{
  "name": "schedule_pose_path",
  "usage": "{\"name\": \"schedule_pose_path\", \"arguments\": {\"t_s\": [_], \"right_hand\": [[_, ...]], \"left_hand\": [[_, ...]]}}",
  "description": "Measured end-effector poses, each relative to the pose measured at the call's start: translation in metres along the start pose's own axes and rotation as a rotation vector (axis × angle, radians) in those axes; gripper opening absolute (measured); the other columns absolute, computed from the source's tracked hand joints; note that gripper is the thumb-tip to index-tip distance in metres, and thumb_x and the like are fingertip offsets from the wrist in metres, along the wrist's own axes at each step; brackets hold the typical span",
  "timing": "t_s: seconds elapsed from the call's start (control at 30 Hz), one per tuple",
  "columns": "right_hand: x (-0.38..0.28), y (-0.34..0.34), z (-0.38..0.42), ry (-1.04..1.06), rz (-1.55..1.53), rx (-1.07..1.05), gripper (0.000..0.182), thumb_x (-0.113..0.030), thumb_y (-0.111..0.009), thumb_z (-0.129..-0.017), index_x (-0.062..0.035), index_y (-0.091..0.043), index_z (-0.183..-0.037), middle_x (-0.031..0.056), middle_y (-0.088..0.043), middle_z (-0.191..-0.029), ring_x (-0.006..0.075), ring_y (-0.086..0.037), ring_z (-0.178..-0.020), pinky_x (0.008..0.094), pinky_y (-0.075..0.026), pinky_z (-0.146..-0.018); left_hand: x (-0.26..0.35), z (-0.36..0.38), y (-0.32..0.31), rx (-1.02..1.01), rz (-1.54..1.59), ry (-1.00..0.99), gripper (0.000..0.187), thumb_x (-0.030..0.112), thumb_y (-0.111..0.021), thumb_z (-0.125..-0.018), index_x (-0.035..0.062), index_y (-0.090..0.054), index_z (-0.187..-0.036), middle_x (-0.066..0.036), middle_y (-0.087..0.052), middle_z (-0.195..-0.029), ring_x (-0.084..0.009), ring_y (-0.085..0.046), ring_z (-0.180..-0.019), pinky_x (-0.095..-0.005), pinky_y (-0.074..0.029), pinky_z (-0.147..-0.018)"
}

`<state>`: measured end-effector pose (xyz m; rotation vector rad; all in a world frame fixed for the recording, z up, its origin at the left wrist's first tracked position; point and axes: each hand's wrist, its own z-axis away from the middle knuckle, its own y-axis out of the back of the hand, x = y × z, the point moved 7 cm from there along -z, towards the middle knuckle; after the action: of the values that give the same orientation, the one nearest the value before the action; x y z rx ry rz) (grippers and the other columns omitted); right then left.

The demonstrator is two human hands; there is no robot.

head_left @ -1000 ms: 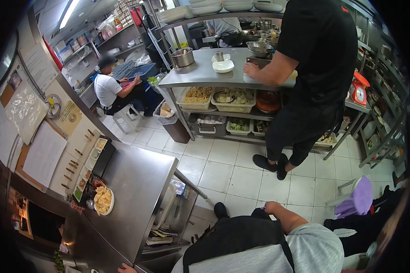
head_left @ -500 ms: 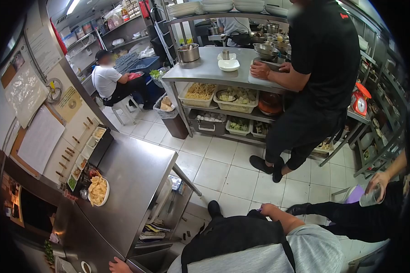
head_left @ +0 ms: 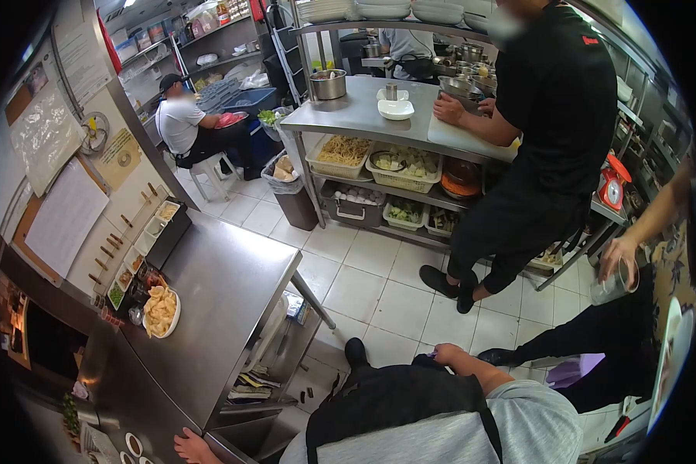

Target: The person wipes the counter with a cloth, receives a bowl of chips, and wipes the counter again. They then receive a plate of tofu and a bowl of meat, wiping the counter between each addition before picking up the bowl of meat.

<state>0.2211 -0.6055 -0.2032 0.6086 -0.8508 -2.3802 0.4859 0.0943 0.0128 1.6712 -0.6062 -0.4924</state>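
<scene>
My left hand (head_left: 192, 446) rests on the edge of the steel counter (head_left: 216, 271) at the bottom left, its fingers stretched out and nothing visible in it. Low in front of my black apron (head_left: 394, 406), my right hand (head_left: 444, 353) is closed. A bit of purple shows at its fingers, too small to name. Near my left hand, small dishes of dark sauce (head_left: 134, 444) stand on the counter. Farther up lies a white bowl of pale fried crisps (head_left: 161, 313), beside a row of small topping containers (head_left: 135, 263).
A person in black (head_left: 553, 116) stands at a steel prep table (head_left: 348, 108) with food baskets (head_left: 406, 168) below. At right, another person's hand (head_left: 619, 255) holds a clear cup (head_left: 612, 284). A plate (head_left: 665, 356) is beside them. A seated person (head_left: 182, 120) works at back left.
My view has shifted slightly. The cup-holding person at right has come closer, and a plate now shows there. The person in black has moved their hands toward a metal bowl. My hands stay nearly in place.
</scene>
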Motion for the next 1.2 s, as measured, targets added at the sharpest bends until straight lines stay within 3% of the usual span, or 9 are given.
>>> {"name": "schedule_pose_path", "arguments": {"t_s": [0.57, 0.93, 1.0, 1.2], "right_hand": [[-0.011, 0.024, -0.006, 0.027, 0.074, -0.012, 0.034, -0.023, -0.052, -0.069, -0.0071, -0.059, -0.098, 0.0163, -0.059, -0.101, 0.0310, -0.055, -0.096, 0.0384, -0.043, -0.082], [-0.044, 0.064, 0.005, 0.163, 0.338, 0.014, 0.031, -0.023, -0.055, -0.068, -0.0093, -0.059, -0.096, 0.0147, -0.060, -0.093, 0.0308, -0.057, -0.088, 0.0400, -0.044, -0.076], [-0.063, 0.077, 0.022, 0.109, 0.336, 0.011, 0.029, -0.023, -0.053, -0.069, -0.0090, -0.059, -0.094, 0.0138, -0.061, -0.090, 0.0311, -0.058, -0.086, 0.0411, -0.045, -0.074], [-0.088, 0.075, 0.021, 0.242, 0.410, 0.012, 0.030, -0.024, -0.052, -0.072, -0.0086, -0.058, -0.097, 0.0153, -0.061, -0.091, 0.0326, -0.057, -0.088, 0.0418, -0.045, -0.076]], "left_hand": [[-0.007, -0.012, -0.017, 0.083, 0.015, -0.028, 0.051, 0.052, -0.037, -0.084, 0.0161, -0.043, -0.120, -0.008, -0.043, -0.119, -0.0280, -0.042, -0.109, -0.0464, -0.037, -0.084], [-0.016, -0.024, -0.032, -0.025, 0.034, 0.002, 0.048, 0.055, -0.035, -0.084, 0.0247, -0.045, -0.120, -0.002, -0.042, -0.124, -0.0233, -0.039, -0.115, -0.0450, -0.033, -0.091], [-0.019, -0.026, -0.034, -0.053, 0.072, -0.009, 0.049, 0.056, -0.035, -0.083, 0.0261, -0.045, -0.120, -0.001, -0.041, -0.126, -0.0236, -0.038, -0.116, -0.0453, -0.031, -0.092], [-0.024, -0.033, -0.047, -0.081, 0.058, -0.001, 0.050, 0.058, -0.036, -0.082, 0.0278, -0.043, -0.121, -0.001, -0.037, -0.129, -0.0249, -0.035, -0.118, -0.0458, -0.030, -0.093]]}}
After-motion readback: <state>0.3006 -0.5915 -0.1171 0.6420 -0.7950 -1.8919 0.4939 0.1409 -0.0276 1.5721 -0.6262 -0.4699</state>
